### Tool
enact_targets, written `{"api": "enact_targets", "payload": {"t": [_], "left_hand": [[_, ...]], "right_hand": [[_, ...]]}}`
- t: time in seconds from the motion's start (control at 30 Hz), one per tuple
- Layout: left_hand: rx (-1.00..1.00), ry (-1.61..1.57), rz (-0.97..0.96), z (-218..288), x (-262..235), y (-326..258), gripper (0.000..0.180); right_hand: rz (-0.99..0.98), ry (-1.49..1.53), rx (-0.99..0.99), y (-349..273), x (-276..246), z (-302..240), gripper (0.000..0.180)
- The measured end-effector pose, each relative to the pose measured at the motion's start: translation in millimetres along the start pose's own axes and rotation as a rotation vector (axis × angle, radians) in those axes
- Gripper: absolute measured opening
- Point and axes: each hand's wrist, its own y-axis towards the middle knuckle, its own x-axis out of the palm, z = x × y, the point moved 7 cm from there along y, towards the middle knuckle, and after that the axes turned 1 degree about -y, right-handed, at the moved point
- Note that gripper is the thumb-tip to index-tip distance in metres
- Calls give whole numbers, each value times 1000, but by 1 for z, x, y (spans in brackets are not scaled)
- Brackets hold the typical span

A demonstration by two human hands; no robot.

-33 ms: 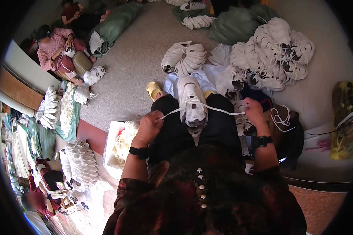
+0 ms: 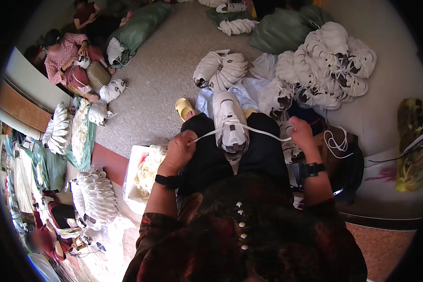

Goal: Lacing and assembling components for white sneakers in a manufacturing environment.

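- White box-shaped tub point(image 2: 135, 159), heaped with a tangle of cream laces point(image 2: 148, 171); stands beside the left forearm.
- Bare left hand point(image 2: 181, 148), dark band point(image 2: 168, 182) at the wrist: fingers closed in a pinch on one strand of a thin white cord lace point(image 2: 203, 136); forearm rising from the lower edge, hand turned inward above the left knee.
- White lace: light, limp, likely to slide if gripped loosely; best taken near each end. It runs from the left hand over the shoe to the right, its right strand sagging slightly.
- White lace-up sneaker with mesh panels and darker sole edge point(image 2: 229, 117): lies lengthwise between the knees in dark cloth trousers point(image 2: 263, 145). Judged light, pliable in the upper, firmer at the sole; sturdy, best steadied by its sides.
- Bare right hand point(image 2: 303, 134), dark watch-like band point(image 2: 312, 169) at the wrist: fingers curled, apparently nipping the opposite strand; exact fingertip contact is unclear. Forearm angled up and inward, set outside the right knee.
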Motion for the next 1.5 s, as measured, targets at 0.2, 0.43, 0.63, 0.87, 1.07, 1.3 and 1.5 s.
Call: {"api": "enact_targets", "payload": {"t": [0.2,0.43,0.63,0.87,1.07,1.3,1.5], "left_hand": [[281,39,-29,47,28,38,24],[351,475,32,59,53,67,5],[388,274,-35,38,33,55,4],[-272,-130,-96,-89,-76,3,2],[-252,222,-4,-181,-228,-104,3],[-359,768,-172,-227,-275,-185,8],[-664,429,69,-236,-237,-187,22]], "right_hand": [[-91,282,-350,11,36,-127,34],[-119,-53,-446,18,58,-158,19],[-93,-52,-540,21,48,-141,5],[-18,-5,-472,51,-35,-53,10],[66,-9,-270,80,-159,43,13],[122,-234,-142,85,-251,111,13],[252,-602,-74,80,-265,129,17]]}}
